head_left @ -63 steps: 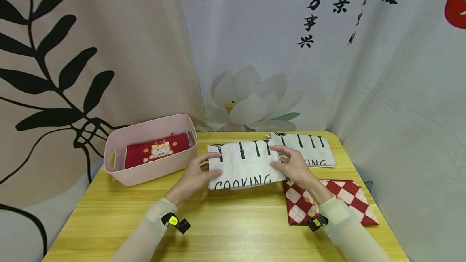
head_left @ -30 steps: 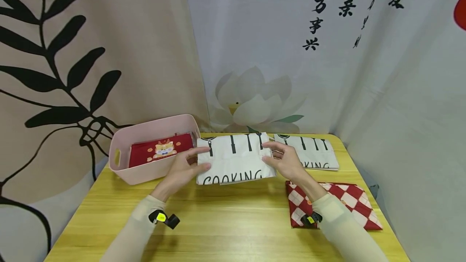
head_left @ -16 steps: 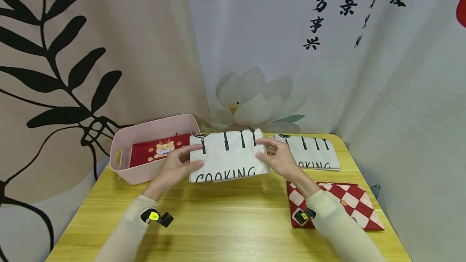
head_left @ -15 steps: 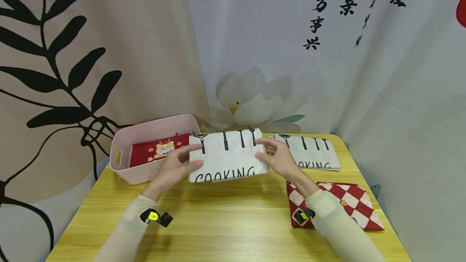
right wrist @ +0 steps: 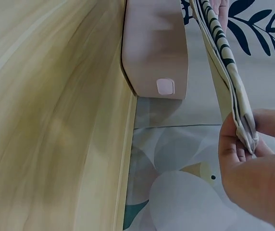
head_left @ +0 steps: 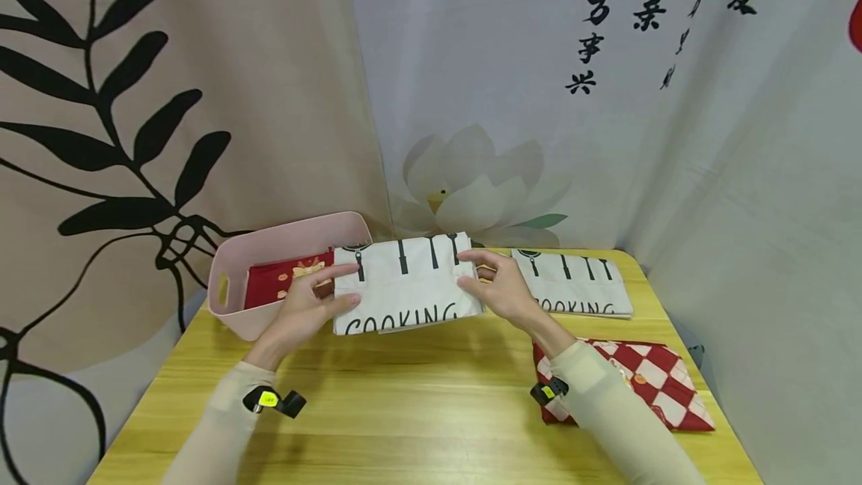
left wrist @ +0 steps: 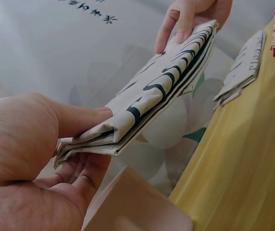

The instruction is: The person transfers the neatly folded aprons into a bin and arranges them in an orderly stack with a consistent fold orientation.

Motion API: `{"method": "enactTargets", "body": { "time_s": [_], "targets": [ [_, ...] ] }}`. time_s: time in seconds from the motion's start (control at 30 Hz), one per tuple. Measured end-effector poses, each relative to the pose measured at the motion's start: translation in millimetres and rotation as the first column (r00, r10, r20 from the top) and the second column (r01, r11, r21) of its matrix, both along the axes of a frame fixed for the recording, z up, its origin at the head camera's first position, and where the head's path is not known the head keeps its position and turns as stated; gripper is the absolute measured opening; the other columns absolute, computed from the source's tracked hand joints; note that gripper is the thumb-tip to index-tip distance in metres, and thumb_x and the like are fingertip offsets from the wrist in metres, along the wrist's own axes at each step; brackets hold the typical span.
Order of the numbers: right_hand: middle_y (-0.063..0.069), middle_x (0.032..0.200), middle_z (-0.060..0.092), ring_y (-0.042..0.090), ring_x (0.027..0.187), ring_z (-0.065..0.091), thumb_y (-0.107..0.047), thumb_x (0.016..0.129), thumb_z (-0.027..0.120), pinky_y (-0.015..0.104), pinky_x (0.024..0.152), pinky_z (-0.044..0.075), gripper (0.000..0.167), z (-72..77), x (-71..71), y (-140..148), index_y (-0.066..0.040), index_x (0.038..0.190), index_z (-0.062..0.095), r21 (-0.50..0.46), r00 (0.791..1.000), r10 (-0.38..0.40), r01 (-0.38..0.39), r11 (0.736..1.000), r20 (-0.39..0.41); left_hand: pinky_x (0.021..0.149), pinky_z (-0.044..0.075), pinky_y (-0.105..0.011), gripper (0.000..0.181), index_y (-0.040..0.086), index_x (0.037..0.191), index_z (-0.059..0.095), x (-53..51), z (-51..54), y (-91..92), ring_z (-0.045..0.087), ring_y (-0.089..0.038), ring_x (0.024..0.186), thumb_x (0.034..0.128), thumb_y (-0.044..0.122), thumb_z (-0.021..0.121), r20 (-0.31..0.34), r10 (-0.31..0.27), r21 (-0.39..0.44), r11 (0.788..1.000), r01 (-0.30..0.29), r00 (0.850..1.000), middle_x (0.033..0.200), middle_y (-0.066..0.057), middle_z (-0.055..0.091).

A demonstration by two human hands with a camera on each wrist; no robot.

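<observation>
A folded white cloth [head_left: 407,283], printed with black utensil handles and the word COOKING, is held up by its two ends. My left hand [head_left: 304,314] pinches its left end, thumb on top and fingers beneath, as the left wrist view shows. At the right end, the thumb and fingers of my right hand [head_left: 503,289] grip the folded layers [right wrist: 236,91]. The cloth's left part overlaps the pink bin [head_left: 232,268] in the head view and hides some of the red fabric pouch [head_left: 268,283] inside. From the left wrist view, the bin's wall [left wrist: 137,204] lies below the cloth.
A second folded white cloth [head_left: 582,283] with the same print lies at the table's back right. In front of it, a red-and-white checked fabric piece [head_left: 663,388] is partly covered by my right forearm. The wooden table [head_left: 404,410] ends at a printed curtain [head_left: 465,96].
Both hands have carried the folded cloth leftward and slightly up, from mid-table to beside and partly in front of the bin. The second cloth and checked piece stay put.
</observation>
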State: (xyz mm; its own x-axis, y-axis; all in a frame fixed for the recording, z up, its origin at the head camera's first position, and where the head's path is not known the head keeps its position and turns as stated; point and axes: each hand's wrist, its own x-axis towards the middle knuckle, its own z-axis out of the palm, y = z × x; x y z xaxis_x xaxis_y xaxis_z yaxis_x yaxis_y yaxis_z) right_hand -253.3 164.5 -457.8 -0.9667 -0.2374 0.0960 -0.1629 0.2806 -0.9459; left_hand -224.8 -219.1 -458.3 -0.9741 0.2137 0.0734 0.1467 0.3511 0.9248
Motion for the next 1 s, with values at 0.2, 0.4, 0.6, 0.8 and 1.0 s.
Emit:
{"method": "enactTargets", "body": {
  "time_s": [0.2, 0.4, 0.6, 0.8, 1.0],
  "targets": [
    [0.015, 0.159, 0.065, 0.038, 0.138, 0.072, -0.014, 0.103, 0.083, 0.03, 0.091, 0.066, 0.046, 2.3, -3.1, -9.9, -0.016, 0.147, 0.073, -0.006, 1.0, 0.016, -0.016, 1.0, -0.012, 0.077, 0.06, -0.023, 0.059, 0.017, 0.157, 0.068, 2.5, 4.4, -9.6, 0.068, -0.015, 0.09, 0.1012, 0.024, 0.088, -0.008, 0.007, 0.0, 1.0, -0.007, 1.0, 0.161, -0.012, 0.062],
    [0.012, 0.157, 0.067, 0.029, 0.125, 0.076, -0.015, 0.103, 0.084, 0.027, 0.085, 0.065, 0.045, 4.2, -6.6, -20.9, -0.019, 0.146, 0.074, 0.003, 1.0, 0.022, -0.022, 1.0, -0.014, 0.077, 0.066, -0.025, 0.06, 0.019, 0.156, 0.068, 3.7, 5.7, -19.3, 0.073, -0.015, 0.092, 0.1, 0.021, 0.089, 0.03, 0.027, 0.02, 0.999, -0.027, 0.999, 0.141, -0.017, 0.071],
    [0.013, 0.151, 0.068, 0.017, 0.095, 0.072, -0.012, 0.102, 0.083, 0.024, 0.073, 0.059, 0.046, 4.7, -9.9, -32.3, -0.017, 0.147, 0.073, -0.041, 0.999, 0.048, -0.048, 0.998, 0.002, 0.081, 0.068, -0.028, 0.06, 0.019, 0.157, 0.068, 6.4, 7.7, -28.1, 0.075, -0.015, 0.097, 0.1004, 0.023, 0.088, 0.051, 0.035, 0.034, 0.999, -0.037, 0.998, 0.141, -0.018, 0.07],
    [0.015, 0.15, 0.068, 0.015, 0.09, 0.07, -0.01, 0.102, 0.082, 0.024, 0.071, 0.06, 0.046, 3.9, -13.8, -42.2, -0.013, 0.147, 0.072, -0.058, 0.997, 0.075, -0.075, 0.995, -0.008, 0.079, 0.067, -0.028, 0.061, 0.025, 0.158, 0.066, 10.5, 10.3, -37.4, 0.072, -0.018, 0.096, 0.1011, 0.031, 0.088, 0.056, 0.066, -0.017, 0.998, -0.065, 0.996, 0.132, -0.019, 0.075],
    [0.014, 0.155, 0.067, 0.017, 0.098, 0.073, -0.012, 0.103, 0.082, 0.027, 0.076, 0.063, 0.045, 5.7, -17.5, -50.9, -0.014, 0.148, 0.072, -0.043, 0.996, 0.092, -0.093, 0.995, -0.009, 0.069, 0.058, -0.025, 0.061, 0.027, 0.158, 0.067, 12.1, 10.1, -44.9, 0.061, -0.017, 0.089, 0.1006, 0.031, 0.089, 0.035, 0.109, -0.05, 0.993, -0.107, 0.993, 0.106, -0.01, 0.068]
  ]
}}
